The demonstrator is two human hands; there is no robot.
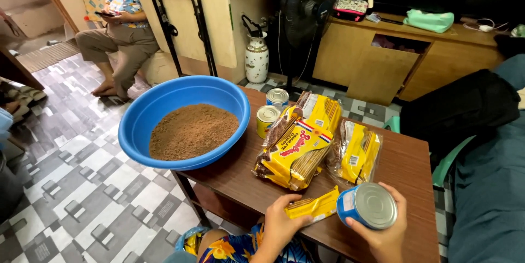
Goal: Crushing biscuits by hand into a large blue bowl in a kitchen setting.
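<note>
Head view: on the brown surface [404, 164], left hand [281, 219] grips a yellow packet [317, 207], right hand [385, 230] clasps a can [367, 206]; blue basin [183, 120] at its far end, checkered floor [76, 186] below

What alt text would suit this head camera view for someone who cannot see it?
The person's right hand holds a blue tin can and the left hand a small yellow packet, over a brown table bearing yellow biscuit packs, two more cans and a blue basin of brown crumbs. Another person sits beyond.
</note>
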